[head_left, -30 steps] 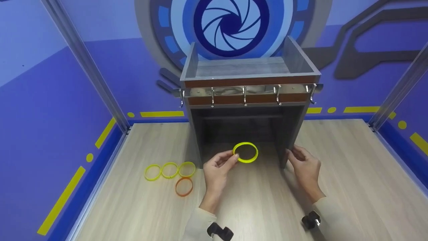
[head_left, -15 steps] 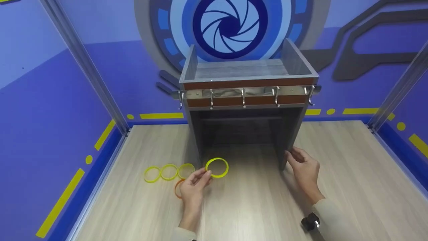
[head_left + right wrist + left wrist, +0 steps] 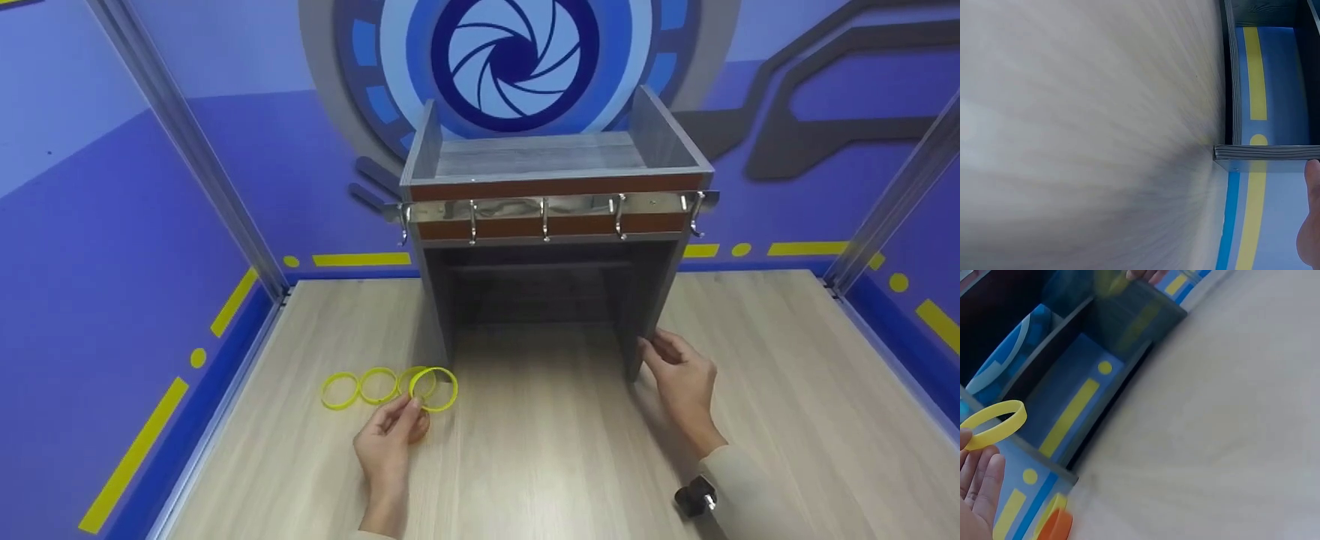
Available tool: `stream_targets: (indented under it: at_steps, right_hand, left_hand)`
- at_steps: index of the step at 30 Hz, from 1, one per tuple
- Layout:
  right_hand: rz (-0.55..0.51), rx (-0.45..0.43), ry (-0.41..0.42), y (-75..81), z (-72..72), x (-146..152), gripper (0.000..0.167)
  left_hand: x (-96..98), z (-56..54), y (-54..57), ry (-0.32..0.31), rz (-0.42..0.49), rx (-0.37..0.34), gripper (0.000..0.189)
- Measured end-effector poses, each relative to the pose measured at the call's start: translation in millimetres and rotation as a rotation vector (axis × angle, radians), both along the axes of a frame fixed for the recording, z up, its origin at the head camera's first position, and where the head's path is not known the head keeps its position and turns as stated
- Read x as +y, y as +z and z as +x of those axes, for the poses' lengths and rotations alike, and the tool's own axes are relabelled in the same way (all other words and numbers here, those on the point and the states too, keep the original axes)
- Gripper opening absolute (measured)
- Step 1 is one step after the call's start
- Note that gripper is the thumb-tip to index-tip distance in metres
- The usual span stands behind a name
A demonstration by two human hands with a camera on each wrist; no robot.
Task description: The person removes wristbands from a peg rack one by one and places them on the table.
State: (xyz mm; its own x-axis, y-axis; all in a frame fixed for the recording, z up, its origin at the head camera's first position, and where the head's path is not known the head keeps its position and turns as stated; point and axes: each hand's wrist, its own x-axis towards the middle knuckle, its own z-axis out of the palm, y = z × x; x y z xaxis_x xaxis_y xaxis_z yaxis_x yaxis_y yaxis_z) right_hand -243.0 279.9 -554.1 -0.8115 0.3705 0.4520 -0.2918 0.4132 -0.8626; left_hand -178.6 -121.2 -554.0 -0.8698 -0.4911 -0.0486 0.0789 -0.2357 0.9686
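My left hand (image 3: 386, 442) pinches a yellow silicone wristband (image 3: 455, 388) between thumb and fingers, its ring standing up toward the head view. It overlaps one of several yellow wristbands (image 3: 339, 408) lying in a row on the table. An orange wristband (image 3: 1057, 526) lies just in front of that row, mostly hidden behind my left hand in the head view. At the right, my right hand (image 3: 684, 375) grips the lower front edge of the grey wooden rack's side panel (image 3: 1269, 152), thumb on the edge. The rack (image 3: 559, 225) stands upright on the table.
A metal strip with several hooks (image 3: 545, 219) runs across the rack's front, below an open-topped tray (image 3: 540, 154). The rack's lower part is an open bay. Blue printed walls (image 3: 225, 165) enclose the wooden table (image 3: 540, 465) at the back and sides.
My left hand has moved left and toward me with the yellow wristband, from in front of the rack's bay to over the lying wristbands. My right hand has stayed at the side panel.
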Motion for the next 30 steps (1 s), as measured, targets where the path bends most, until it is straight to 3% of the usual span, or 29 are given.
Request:
stream_targets:
  at_steps: [4, 8, 17, 22, 30]
  right_hand:
    - [-0.009, -0.023, 0.003, 1.2, 0.8, -0.5, 0.028]
    - [-0.020, -0.029, 0.005, 0.9, 0.8, -0.4, 0.027]
    - [-0.004, 0.002, 0.013, -1.4, -0.8, -0.3, 0.024]
    - [-0.004, -0.009, 0.011, -2.6, -1.0, -0.3, 0.025]
    - [-0.009, -0.045, 0.002, -3.0, -1.1, 0.6, 0.025]
  left_hand:
    - [-15.1, 2.3, -1.8, 0.040, -0.036, -0.009, 0.021]
    - [-30.6, 5.6, -4.5, 0.059, -0.016, -0.023, 0.024]
    - [-61.7, 10.6, -11.4, 0.110, -0.101, -0.121, 0.034]
    - [-71.9, 12.2, -16.1, 0.126, -0.052, -0.151, 0.034]
    - [-82.1, 14.9, -23.2, 0.112, -0.085, -0.239, 0.035]
